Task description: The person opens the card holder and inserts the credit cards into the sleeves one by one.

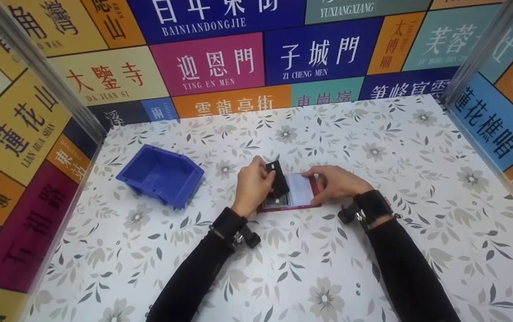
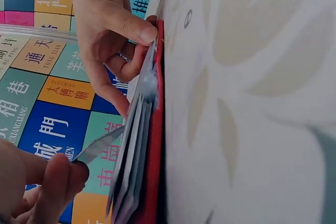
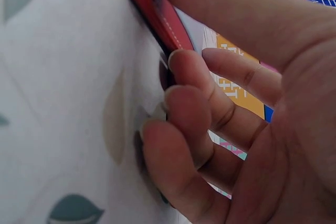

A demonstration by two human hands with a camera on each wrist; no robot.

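Observation:
A red card holder [image 1: 315, 190] lies spread open on the table, its clear plastic sleeves [image 1: 301, 190] facing up. My left hand [image 1: 253, 185] pinches a dark flat card [image 1: 279, 181] between thumb and fingers, tilted over the left-hand sleeves. In the left wrist view, the far end of the card [image 2: 102, 145] meets the edges of the stacked sleeves; how far it reaches among them is hidden. My right hand [image 1: 339, 183] grips the holder's right side. The right wrist view has its thumb and curled fingers around the red cover [image 3: 163, 19].
A blue plastic bin [image 1: 160, 174] stands to the left of the holder. The table [image 1: 323, 255] has a leafy floral covering. Upright panels [image 1: 220, 62] with coloured lettered blocks enclose its back and sides.

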